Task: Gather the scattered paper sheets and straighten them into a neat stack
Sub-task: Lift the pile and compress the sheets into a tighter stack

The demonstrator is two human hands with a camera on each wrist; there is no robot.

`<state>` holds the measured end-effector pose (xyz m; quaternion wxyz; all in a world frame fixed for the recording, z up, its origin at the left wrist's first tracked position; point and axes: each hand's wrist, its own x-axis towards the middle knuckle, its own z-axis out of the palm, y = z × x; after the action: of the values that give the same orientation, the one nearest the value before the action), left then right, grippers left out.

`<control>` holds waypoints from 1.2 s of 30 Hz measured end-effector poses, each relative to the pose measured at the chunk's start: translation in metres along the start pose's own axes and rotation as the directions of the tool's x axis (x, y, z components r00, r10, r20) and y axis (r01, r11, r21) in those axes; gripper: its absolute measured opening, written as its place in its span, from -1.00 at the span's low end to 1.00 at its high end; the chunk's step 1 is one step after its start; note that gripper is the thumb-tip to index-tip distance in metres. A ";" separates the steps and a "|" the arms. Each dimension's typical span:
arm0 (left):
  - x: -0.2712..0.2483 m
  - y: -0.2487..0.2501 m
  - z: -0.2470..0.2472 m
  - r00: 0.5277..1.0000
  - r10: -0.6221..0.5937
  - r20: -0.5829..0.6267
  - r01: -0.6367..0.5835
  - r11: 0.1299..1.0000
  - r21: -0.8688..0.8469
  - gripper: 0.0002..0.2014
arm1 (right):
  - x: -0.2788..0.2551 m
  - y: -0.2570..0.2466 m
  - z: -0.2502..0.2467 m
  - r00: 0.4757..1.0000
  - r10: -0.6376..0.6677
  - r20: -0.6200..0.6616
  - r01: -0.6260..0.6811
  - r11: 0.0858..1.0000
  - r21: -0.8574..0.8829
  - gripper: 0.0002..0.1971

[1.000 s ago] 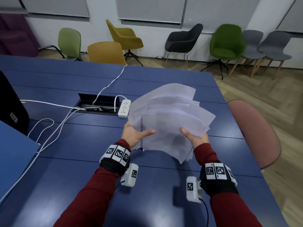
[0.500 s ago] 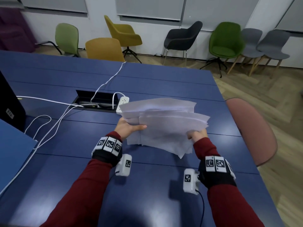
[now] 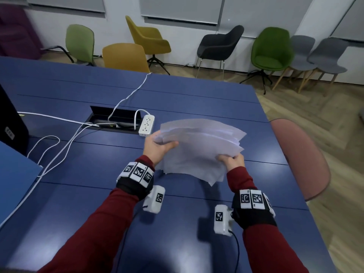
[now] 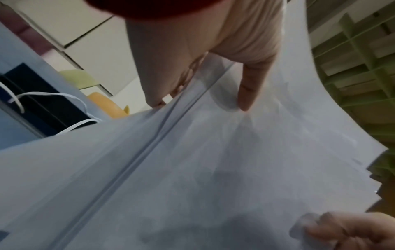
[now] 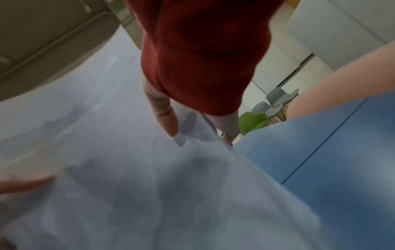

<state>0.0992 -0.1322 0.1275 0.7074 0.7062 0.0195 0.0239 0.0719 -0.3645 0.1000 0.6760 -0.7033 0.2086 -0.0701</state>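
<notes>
A loose bundle of white paper sheets (image 3: 199,148) hangs above the blue table (image 3: 177,95), its edges fanned and uneven. My left hand (image 3: 157,148) grips the bundle's left edge, thumb on top. My right hand (image 3: 233,161) pinches the right near edge. In the left wrist view the paper sheets (image 4: 213,160) fill the frame, with my left hand (image 4: 213,71) pinching them, thumb against the near face. In the right wrist view, blurred, my right hand (image 5: 192,128) holds the paper sheets (image 5: 128,186) over the table.
A white power strip (image 3: 146,125) lies just left of the paper, by an open cable hatch (image 3: 116,120) with white cables (image 3: 59,146) trailing left. A pink chair (image 3: 299,156) stands at the table's right edge. More chairs line the far wall.
The bundle has tipped from upright and facing me to lying nearly flat, and both hands have carried it slightly right and lower. Both grips have stayed on it.
</notes>
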 end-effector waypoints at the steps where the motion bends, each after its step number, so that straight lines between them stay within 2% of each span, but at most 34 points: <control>1: 0.002 0.002 -0.001 1.000 0.003 -0.018 -0.003 1.000 0.004 -0.73 | 0.002 0.002 -0.003 1.000 0.011 0.009 -0.011 1.000 -0.001 -0.79; 5: -0.002 0.009 0.001 0.994 -0.105 0.021 0.106 0.992 -0.064 -0.78 | -0.003 0.014 -0.001 0.998 0.048 0.049 -0.047 0.999 -0.028 -0.75; 8: -0.012 0.018 0.009 0.993 -0.115 -0.019 0.110 0.979 -0.174 -0.40 | -0.009 0.014 0.005 1.000 0.012 0.028 -0.013 0.999 0.030 -0.81; 9: -0.014 0.021 0.011 0.994 -0.103 -0.044 0.091 0.974 -0.209 -0.33 | -0.010 0.014 0.005 1.000 -0.009 0.025 0.007 0.998 0.056 -0.85; 12: -0.022 0.026 0.015 0.986 -0.073 -0.151 0.031 0.964 -0.262 -0.36 | -0.010 0.017 0.001 0.999 -0.040 0.029 0.038 0.996 0.080 -0.92; 14: -0.026 0.026 0.019 0.965 -0.089 -0.248 0.029 0.971 -0.238 -0.37 | -0.012 0.023 -0.001 0.997 -0.035 0.062 0.033 0.998 0.045 -0.80; 16: -0.028 0.025 0.022 0.939 -0.114 -0.325 0.041 0.974 -0.223 -0.30 | -0.016 0.026 -0.001 0.994 -0.019 0.106 0.014 0.999 0.047 -0.71; 23: -0.030 0.041 0.030 0.873 -0.154 -0.463 0.053 0.973 -0.222 -0.41 | -0.028 0.017 0.000 0.995 -0.020 0.101 0.011 0.996 0.090 -0.76; 26: -0.036 0.050 0.033 0.841 -0.120 -0.528 0.003 0.976 -0.217 -0.23 | -0.033 0.018 -0.001 0.998 0.005 0.058 -0.009 0.997 0.077 -0.83; 29: -0.042 0.054 0.036 0.846 -0.058 -0.531 -0.046 0.982 -0.181 -0.10 | -0.039 0.021 0.001 1.000 0.010 0.024 -0.011 0.998 0.059 -0.84; 32: -0.038 0.047 0.034 0.843 -0.053 -0.535 -0.021 0.991 -0.132 -0.20 | -0.041 0.024 0.003 1.000 0.005 0.018 -0.007 0.995 0.097 -0.85; 34: -0.032 0.036 0.029 0.848 -0.070 -0.525 0.027 0.996 -0.089 -0.40 | -0.041 0.023 0.004 1.000 -0.003 0.022 0.000 0.995 0.104 -0.81; 36: -0.028 0.027 0.024 0.908 -0.062 -0.415 0.065 0.998 -0.006 -0.59 | -0.041 0.021 0.004 0.999 -0.013 0.029 0.010 0.995 0.100 -0.82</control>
<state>0.0729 -0.1580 0.1549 0.6846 0.6869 0.1924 0.1502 0.0322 -0.3449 0.0868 0.7131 -0.6706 0.1907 -0.0741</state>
